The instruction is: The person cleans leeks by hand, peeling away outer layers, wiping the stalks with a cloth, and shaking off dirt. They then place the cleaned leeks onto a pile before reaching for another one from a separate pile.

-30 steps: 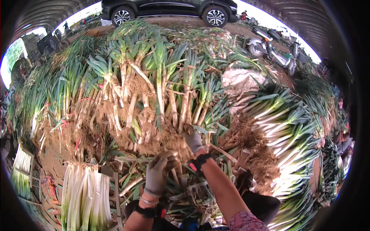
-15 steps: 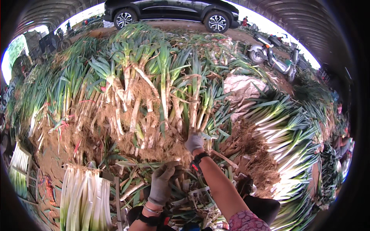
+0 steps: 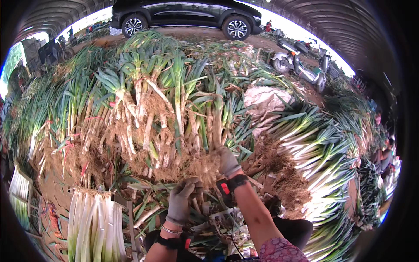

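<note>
Muddy leek (image 3: 217, 124) just beyond right hand (image 3: 228, 161), long axis pointing away, root end nearest. Right grip's fingers hidden, cannot tell. Left hand (image 3: 181, 200) farther, lower left, fingers curled, hold unclear.

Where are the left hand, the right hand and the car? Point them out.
Left hand (image 3: 180, 200): head view, gloved middle.
Right hand (image 3: 228, 161): head view, gloved back.
Car (image 3: 185, 16): head view, dark side between the wheels.
</note>
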{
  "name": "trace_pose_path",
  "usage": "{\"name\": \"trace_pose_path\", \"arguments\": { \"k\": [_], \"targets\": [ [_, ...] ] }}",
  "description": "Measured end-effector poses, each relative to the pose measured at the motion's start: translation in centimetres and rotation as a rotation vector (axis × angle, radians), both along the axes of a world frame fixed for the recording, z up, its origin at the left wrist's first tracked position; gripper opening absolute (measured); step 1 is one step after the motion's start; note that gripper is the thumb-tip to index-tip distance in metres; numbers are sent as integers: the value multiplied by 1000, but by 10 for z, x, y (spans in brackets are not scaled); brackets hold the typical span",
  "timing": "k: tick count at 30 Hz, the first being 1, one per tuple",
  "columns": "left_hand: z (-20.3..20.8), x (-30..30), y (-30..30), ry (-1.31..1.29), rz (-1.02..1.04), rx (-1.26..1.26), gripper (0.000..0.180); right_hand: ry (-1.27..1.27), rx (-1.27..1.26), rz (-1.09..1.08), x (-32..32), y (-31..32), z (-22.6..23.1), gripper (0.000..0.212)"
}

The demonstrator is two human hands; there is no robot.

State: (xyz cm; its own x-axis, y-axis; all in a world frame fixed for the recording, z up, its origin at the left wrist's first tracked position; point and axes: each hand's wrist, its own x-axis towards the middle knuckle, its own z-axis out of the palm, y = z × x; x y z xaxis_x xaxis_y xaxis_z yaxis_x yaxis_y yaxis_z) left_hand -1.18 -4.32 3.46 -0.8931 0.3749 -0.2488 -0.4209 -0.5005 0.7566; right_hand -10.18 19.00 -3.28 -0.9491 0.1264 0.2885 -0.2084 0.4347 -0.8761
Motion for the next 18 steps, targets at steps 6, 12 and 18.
{"name": "trace_pose_path", "arguments": {
  "k": [6, 12, 18],
  "targets": [
    [-4, -1, -9, 59, 16, -10, 29, -449, -1457, 138, 114, -29, 10, 36],
    [-7, 3, 18, 93, -28, -2, 27, -497, -941, -284, 209, -12, 13, 23],
    [-26, -3, 49, 85, -185, -65, 28, -505, -901, -177, 321, 3, 83, 20]
  ]
}}
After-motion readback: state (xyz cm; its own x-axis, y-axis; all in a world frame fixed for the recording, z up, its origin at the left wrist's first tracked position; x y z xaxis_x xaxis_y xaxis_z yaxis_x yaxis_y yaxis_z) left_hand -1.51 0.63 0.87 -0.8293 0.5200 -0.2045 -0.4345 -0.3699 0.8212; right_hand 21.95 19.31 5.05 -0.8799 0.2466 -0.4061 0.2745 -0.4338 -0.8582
